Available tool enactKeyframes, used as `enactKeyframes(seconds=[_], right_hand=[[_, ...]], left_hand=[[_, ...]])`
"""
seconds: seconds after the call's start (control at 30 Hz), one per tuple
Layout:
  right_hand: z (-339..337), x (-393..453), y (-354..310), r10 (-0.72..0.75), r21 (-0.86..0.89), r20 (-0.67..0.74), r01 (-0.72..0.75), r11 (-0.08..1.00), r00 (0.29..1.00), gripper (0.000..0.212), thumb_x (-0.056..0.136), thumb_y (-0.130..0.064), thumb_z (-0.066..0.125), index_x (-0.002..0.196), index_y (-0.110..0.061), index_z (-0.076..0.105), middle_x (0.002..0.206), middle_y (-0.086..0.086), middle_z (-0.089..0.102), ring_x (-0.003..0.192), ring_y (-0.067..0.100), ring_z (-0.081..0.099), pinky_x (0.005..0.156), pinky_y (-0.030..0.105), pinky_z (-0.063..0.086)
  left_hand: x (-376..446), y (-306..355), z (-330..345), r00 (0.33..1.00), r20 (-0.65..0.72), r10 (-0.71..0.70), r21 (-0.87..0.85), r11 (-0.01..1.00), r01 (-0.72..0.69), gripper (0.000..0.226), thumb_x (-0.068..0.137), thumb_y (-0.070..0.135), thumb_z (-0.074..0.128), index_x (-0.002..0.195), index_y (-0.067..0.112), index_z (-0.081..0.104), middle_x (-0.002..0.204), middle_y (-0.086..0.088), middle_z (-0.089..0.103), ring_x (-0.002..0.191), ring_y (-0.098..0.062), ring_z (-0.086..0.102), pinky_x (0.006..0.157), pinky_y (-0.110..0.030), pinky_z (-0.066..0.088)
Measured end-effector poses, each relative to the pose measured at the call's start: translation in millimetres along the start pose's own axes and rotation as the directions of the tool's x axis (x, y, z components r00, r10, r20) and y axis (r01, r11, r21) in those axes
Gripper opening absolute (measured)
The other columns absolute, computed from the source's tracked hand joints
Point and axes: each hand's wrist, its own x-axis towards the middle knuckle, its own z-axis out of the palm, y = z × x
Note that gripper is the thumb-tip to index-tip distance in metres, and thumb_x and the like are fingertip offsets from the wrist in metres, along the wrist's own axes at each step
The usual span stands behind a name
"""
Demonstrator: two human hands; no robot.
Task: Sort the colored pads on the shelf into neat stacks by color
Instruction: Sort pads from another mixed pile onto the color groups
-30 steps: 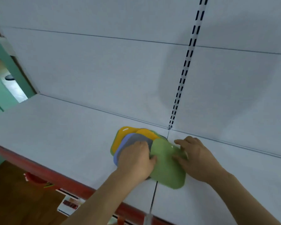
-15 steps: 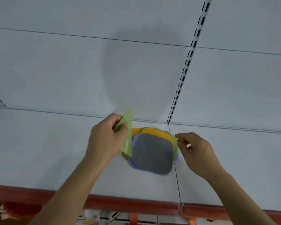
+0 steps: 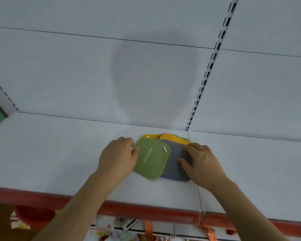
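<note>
Green felt-like cloth faces up on the green pad [image 3: 150, 158], which lies at the 9 o'clock edge of a mixed pile on the shelf [image 3: 50, 153], overlapping the grey pad [image 3: 175, 160]; yellow pads [image 3: 170, 136] peek out at 12 o'clock and a blue edge [image 3: 164, 176] shows at 6 o'clock. The left hand [image 3: 118, 156] pinches the green pad's left edge, fingers curled. The right hand [image 3: 201, 161] rests flat on the grey pad, fingers relaxed, holding nothing. These pads look light, thin and floppy, likely to bend when lifted, so an edge or corner pinch suits them. Bare shelf lies at 9 o'clock; the red front lip [image 3: 146, 210] and slotted upright [image 3: 207, 75] stand clear.
</note>
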Motion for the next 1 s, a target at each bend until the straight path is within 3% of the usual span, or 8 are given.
enactKeyframes(seconds=[0.1,0.23,0.33,0.43,0.57,0.77,0.9,1.0], right_hand=[[-7,10,0,0.053,0.039,0.098,-0.057,0.998,0.994,0.051,0.087,-0.052,0.066,0.130,-0.025,0.062,0.128,-0.003,0.063,0.117,0.031,0.052,0.101,0.039,0.047],[-16,23,7,0.167,0.174,0.194,-0.202,0.964,0.967,0.079,0.071,-0.062,0.073,0.141,-0.030,0.056,0.121,-0.003,0.059,0.118,0.024,0.054,0.097,0.038,0.048],[-19,27,6,0.176,0.309,0.196,-0.231,0.923,0.965,0.029,0.079,-0.039,0.078,0.106,-0.036,0.067,0.099,-0.010,0.067,0.098,0.021,0.064,0.075,0.028,0.046],[-26,22,6,0.131,0.394,0.053,-0.141,0.908,0.990,0.015,0.087,-0.023,0.071,0.077,-0.031,0.063,0.074,-0.010,0.064,0.078,0.018,0.061,0.064,0.026,0.046],[-50,1,0,0.077,0.435,-0.390,0.109,0.894,0.918,0.015,0.091,-0.016,0.070,0.093,-0.031,0.069,0.078,-0.019,0.067,0.076,0.006,0.063,0.064,0.018,0.049],[-42,-29,14,-0.050,0.220,-0.591,0.220,0.950,0.805,0.022,0.093,-0.011,0.057,0.108,-0.023,0.070,0.098,-0.007,0.076,0.079,0.017,0.069,0.065,0.022,0.052],[-17,-45,28,-0.539,0.058,-0.306,0.581,0.812,0.785,0.013,0.090,-0.013,0.070,0.101,-0.014,0.075,0.127,-0.003,0.071,0.129,0.017,0.062,0.102,0.037,0.052],[-12,-57,39,-0.511,0.203,-0.110,0.522,0.828,0.853,0.024,0.092,-0.041,0.073,0.109,-0.024,0.076,0.134,-0.010,0.066,0.138,0.010,0.054,0.108,0.035,0.049]], left_hand=[[3,-7,4,0.982,0.154,-0.109,0.062,0.993,0.101,0.063,0.092,0.068,0.059,0.125,0.015,0.062,0.119,-0.006,0.062,0.111,-0.030,0.061,0.091,-0.040,0.052],[4,5,16,0.963,0.193,-0.190,-0.024,0.980,0.198,0.066,0.082,0.073,0.068,0.111,0.015,0.057,0.107,-0.004,0.063,0.101,-0.029,0.064,0.079,-0.037,0.049],[11,8,11,0.931,0.272,-0.244,-0.076,0.959,0.273,0.053,0.081,0.067,0.074,0.093,0.018,0.058,0.091,0.001,0.066,0.086,-0.023,0.063,0.066,-0.034,0.041],[16,4,5,0.921,0.304,-0.246,-0.205,0.927,0.315,0.042,0.081,0.051,0.081,0.085,0.017,0.056,0.084,0.000,0.065,0.074,-0.020,0.059,0.064,-0.034,0.042],[20,-4,-3,0.919,0.314,-0.240,-0.576,0.721,0.385,0.025,0.087,0.014,0.079,0.094,0.011,0.056,0.089,-0.020,0.074,0.062,-0.020,0.069,0.062,-0.032,0.049],[23,-28,-13,0.888,0.377,-0.262,-0.560,0.700,0.444,0.030,0.094,0.007,0.065,0.121,0.019,0.056,0.100,-0.010,0.071,0.066,-0.022,0.066,0.060,-0.028,0.049],[24,-28,-12,0.892,0.365,-0.267,-0.521,0.736,0.433,0.031,0.077,0.025,0.057,0.096,0.007,0.072,0.083,-0.005,0.067,0.066,-0.023,0.056,0.066,-0.034,0.045],[27,-23,-5,0.908,0.297,-0.296,-0.540,0.732,0.415,0.021,0.090,0.020,0.060,0.105,0.019,0.075,0.096,0.000,0.075,0.086,-0.022,0.070,0.086,-0.041,0.061]])
